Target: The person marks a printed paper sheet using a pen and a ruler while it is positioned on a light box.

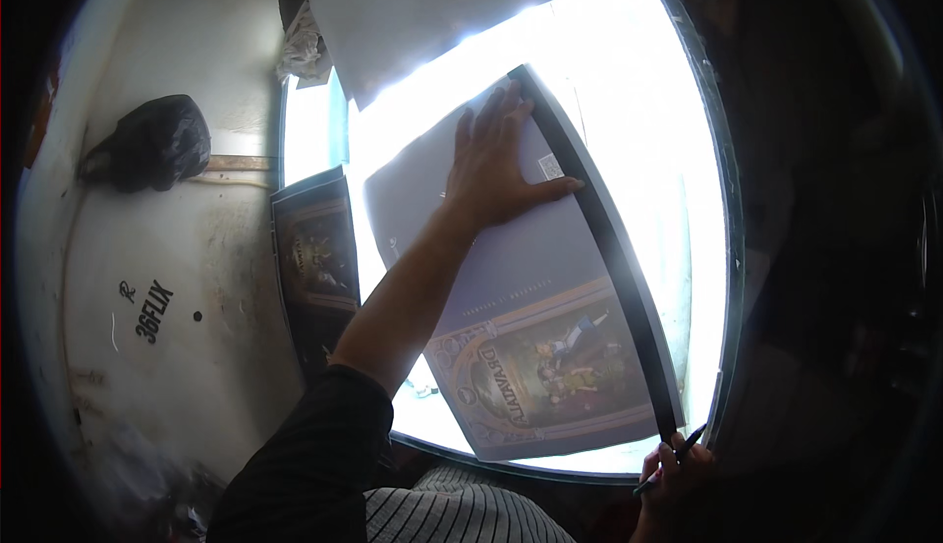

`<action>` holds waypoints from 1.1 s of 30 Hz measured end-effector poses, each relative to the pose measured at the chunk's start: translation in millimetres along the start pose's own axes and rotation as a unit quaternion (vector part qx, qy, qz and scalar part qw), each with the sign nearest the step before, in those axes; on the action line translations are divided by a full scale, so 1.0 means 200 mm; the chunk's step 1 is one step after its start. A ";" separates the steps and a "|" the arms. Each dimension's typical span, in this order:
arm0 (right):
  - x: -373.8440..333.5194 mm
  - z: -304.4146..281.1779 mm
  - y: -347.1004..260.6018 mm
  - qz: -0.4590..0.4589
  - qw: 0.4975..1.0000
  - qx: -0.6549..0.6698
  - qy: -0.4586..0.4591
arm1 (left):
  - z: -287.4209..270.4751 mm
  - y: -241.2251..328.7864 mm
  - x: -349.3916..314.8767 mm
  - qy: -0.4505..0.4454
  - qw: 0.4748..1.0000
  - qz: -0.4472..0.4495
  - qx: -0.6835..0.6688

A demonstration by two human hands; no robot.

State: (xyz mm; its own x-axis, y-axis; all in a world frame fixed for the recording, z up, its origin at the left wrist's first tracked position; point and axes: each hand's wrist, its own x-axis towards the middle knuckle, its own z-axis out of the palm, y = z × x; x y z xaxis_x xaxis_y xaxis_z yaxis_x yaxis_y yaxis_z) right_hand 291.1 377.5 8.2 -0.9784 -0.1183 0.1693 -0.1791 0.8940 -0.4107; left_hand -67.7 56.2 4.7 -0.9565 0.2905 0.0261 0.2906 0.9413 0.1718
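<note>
Hands at a light table (629,61), seen from above; directions follow a clock face centred on the view. The printed sheet (535,258) lies near the centre, slanting from 12 toward 5 o'clock, with a dark strip (619,258) along its right side. The left hand (486,170), just toward 12 o'clock, is spread flat on the sheet, its thumb reaching the strip; it grasps nothing. The right hand (673,469), between 4 and 5 o'clock, has its fingers closed around a slender pen-like tool (695,436) near the strip's lower end. The step appears to be steadying the sheet for tool work along the strip; the next move probably calls for firm left-hand pressure and careful tip placement.
</note>
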 end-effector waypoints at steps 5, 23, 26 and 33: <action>0.01 0.00 0.01 -0.007 1.000 -0.016 -0.005 | 0.00 -0.01 0.00 -0.001 1.000 0.000 0.004; 0.04 -0.02 -0.01 0.003 0.999 -0.032 -0.014 | 0.02 -0.01 0.00 -0.001 1.000 0.004 0.013; 0.04 -0.01 -0.02 0.001 1.000 -0.023 -0.008 | 0.00 -0.03 -0.01 0.002 1.000 0.003 0.013; 0.04 -0.01 -0.01 -0.001 1.000 -0.015 0.004 | 0.02 0.01 0.02 0.002 0.999 0.020 0.025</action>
State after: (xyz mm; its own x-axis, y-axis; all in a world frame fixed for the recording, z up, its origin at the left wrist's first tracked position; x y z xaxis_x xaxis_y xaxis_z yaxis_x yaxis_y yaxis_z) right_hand 284.1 376.7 12.1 -0.9770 -0.1176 0.1776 -0.1787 0.9065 -0.3825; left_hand -70.4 59.2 0.3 -0.9445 0.3267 0.0353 0.3286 0.9367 0.1209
